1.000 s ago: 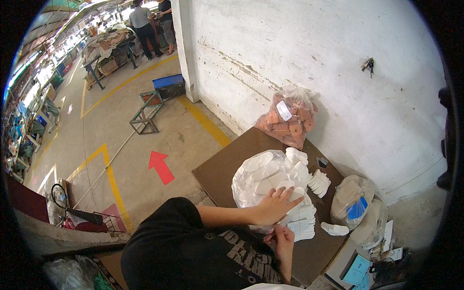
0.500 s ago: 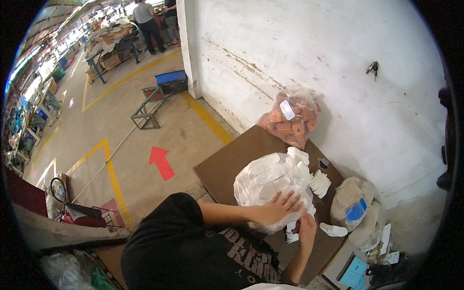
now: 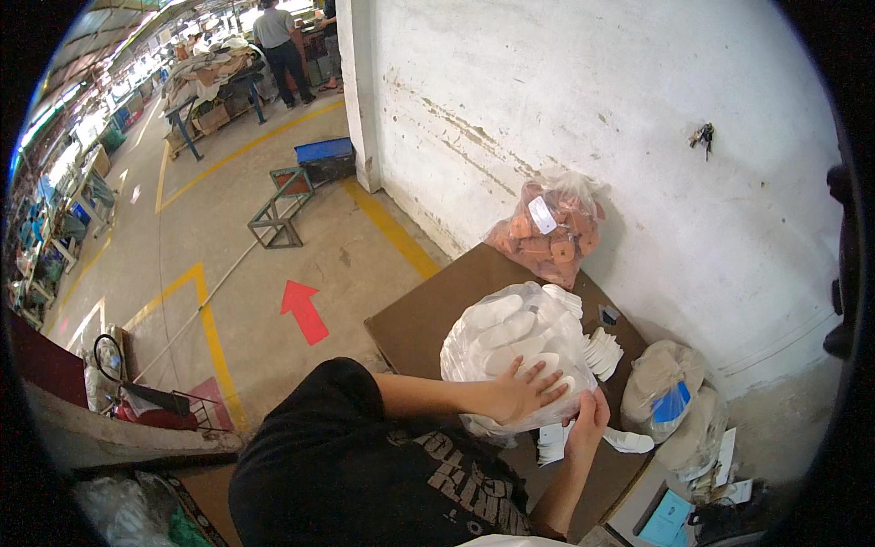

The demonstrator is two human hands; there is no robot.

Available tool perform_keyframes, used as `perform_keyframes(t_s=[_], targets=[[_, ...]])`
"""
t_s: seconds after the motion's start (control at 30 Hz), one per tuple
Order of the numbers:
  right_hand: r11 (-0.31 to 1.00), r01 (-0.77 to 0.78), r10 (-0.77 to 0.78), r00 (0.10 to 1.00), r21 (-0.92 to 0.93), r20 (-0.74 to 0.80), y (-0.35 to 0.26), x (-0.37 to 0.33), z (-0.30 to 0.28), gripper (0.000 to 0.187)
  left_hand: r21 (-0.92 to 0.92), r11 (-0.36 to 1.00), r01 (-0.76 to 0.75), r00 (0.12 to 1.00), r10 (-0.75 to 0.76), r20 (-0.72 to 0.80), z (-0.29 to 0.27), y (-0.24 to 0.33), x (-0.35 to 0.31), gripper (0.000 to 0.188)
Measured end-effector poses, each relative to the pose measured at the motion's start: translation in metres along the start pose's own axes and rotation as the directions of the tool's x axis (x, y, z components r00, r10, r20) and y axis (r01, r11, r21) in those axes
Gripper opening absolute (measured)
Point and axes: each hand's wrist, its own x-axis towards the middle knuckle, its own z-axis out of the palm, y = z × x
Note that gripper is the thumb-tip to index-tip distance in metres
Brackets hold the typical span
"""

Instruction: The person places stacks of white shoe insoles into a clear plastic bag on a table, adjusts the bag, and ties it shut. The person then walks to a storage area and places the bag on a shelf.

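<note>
The left hand (image 3: pixel 531 390) lies flat with its fingers spread over the near side of a clear plastic bag (image 3: pixel 501 314), pressing on it without gripping. The right hand (image 3: pixel 588 424) is at the bag's lower right edge, thumb and fingertips pinched together on the plastic. The bag is bulging with white shoe insoles (image 3: pixel 510 330) and sits on the brown bench (image 3: pixel 415 317), near its middle.

Around the bag lie loose insoles: a fanned stack (image 3: pixel 602 354) just beside its right side, a small pile (image 3: pixel 550 445) partly hidden beneath the right hand and the bag, and a few pieces (image 3: pixel 629 441) to the right of the right wrist. A small dark object (image 3: pixel 608 314), too small to identify, lies near the fanned stack.

At the far corner of the bench, a transparent bag of orange pieces (image 3: pixel 551 239) leans against the white wall (image 3: pixel 592 100), a white tag on its front. To the right stand plastic bags of beige pieces (image 3: pixel 663 369), one bearing a blue label (image 3: pixel 671 402). Light blue booklets (image 3: pixel 666 518) lie near the lower right. On the floor to the left are a red arrow (image 3: pixel 303 313) and a metal frame (image 3: pixel 276 223).
</note>
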Motion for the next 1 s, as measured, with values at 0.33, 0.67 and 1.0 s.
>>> perform_keyframes(t_s=[0.33, 0.67, 1.0], targets=[[0.996, 0.012, -0.01, 1.0, 0.091, -0.015, -0.007, -0.012, 0.004, 0.028, -0.247, 0.952, -0.182, 0.98, 0.195, 0.031, 0.002, -0.034, 0.006, 0.101], [0.81, -0.227, 0.54, 0.647, -0.54, 0.539, 0.042, -0.015, -0.04, 0.038, -0.361, 0.815, -0.454, 0.879, 0.476, -0.033, 0.011, -0.084, 0.005, 0.097], [0.898, -0.043, 0.275, 0.832, -0.438, 0.482, 0.041, -0.02, -0.032, 0.037, -0.089, 0.887, -0.453, 0.89, 0.444, -0.104, 0.017, -0.053, -0.013, 0.046]])
